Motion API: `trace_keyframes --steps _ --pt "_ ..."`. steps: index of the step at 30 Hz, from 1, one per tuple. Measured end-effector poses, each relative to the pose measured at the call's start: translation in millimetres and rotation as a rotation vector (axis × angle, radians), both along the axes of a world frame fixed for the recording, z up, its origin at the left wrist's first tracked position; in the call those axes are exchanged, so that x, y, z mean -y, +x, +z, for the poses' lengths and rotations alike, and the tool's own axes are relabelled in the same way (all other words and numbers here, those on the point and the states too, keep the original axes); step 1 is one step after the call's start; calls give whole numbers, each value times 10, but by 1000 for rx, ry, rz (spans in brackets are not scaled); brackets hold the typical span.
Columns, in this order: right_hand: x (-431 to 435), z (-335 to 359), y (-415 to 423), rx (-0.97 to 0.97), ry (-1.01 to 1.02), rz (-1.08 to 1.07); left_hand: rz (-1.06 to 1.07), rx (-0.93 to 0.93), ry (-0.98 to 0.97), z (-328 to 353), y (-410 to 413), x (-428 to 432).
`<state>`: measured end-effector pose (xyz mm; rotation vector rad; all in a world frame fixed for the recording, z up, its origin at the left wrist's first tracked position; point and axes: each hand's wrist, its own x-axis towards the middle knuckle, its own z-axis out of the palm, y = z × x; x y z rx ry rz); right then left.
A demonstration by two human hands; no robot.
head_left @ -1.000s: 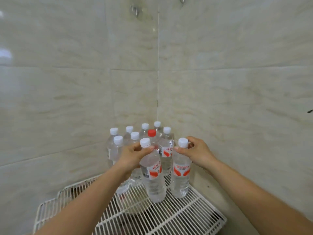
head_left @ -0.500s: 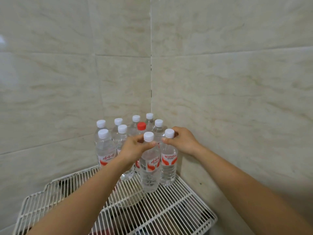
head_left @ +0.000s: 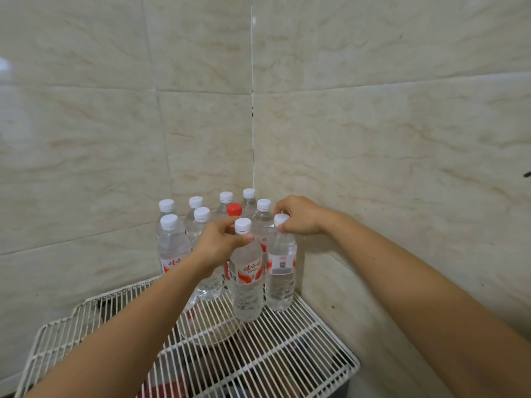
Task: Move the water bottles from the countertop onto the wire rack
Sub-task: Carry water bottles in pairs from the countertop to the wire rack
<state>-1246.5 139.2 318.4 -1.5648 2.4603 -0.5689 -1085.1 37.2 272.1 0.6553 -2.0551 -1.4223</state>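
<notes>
Gripping two bottles at once, both upright on the wire rack (head_left: pixel 287 340). The left hand (head_left: pixel 218 242) curls round the neck of the front bottle (head_left: pixel 247 282) just under its white cap, thumb across the front. The right hand (head_left: pixel 301 215) has its fingers closed over the cap and neck of the right bottle (head_left: pixel 281 277), which stands just beside the front one and close to the tiled wall (head_left: pixel 373 168). Both bases sit on the wires near the back corner. Behind them, more bottles (head_left: pixel 172 248) are packed into the corner, all with white caps except one red-capped bottle (head_left: pixel 234 209) in the middle. A pale bowl (head_left: pixel 209 331) shows through the wires below.
</notes>
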Motion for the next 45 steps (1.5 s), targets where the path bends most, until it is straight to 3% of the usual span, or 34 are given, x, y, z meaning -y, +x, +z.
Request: trace_keyframes --steps 7,12,17,40,43,45 --pt "-92 55 40 67 -71 30 -2 4 -44 2 -32 -1" --pt "2 -119 113 -397 52 -98 -25 -6 -27 -8 -27 3" --pt "17 -65 92 -189 4 21 -9 -19 -16 -43 -23 48" --pt "100 -83 84 -191 -37 44 86 -69 -110 -179 -192 15" --pt "54 -101 76 -147 -57 25 124 -67 -184 -192 -159 -37" --pt "21 -126 92 -140 -70 12 169 -23 -336 -178 -124 -112"
